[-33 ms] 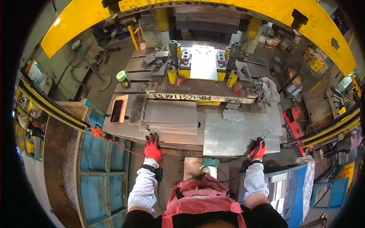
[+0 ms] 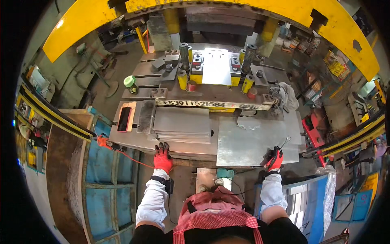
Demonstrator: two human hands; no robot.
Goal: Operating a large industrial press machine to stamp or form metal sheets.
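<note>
My left hand point(image 2: 163, 159), in a red glove with dark fingertips, rests with fingers spread at the front edge of the press table point(image 2: 191, 152). Just beyond it lies a stack of flat metal sheets point(image 2: 182, 120). My right hand point(image 2: 275, 159), gloved the same way, is closed around a thin metal tool with a looped end point(image 2: 287, 140). That hand is over the front right part of a large flat metal plate point(image 2: 248, 146). Farther back, a bright metal sheet point(image 2: 217, 69) lies on the die between the guide posts. The glove hides the tool's lower part.
A phone point(image 2: 124, 118) lies on cardboard at the left, near a green-lidded jar point(image 2: 130, 83). Grey rags point(image 2: 285, 97) are heaped at the right. A yellow press beam point(image 2: 243, 6) arches overhead. A blue-panelled frame point(image 2: 98, 166) stands left, and a red box point(image 2: 313, 136) right.
</note>
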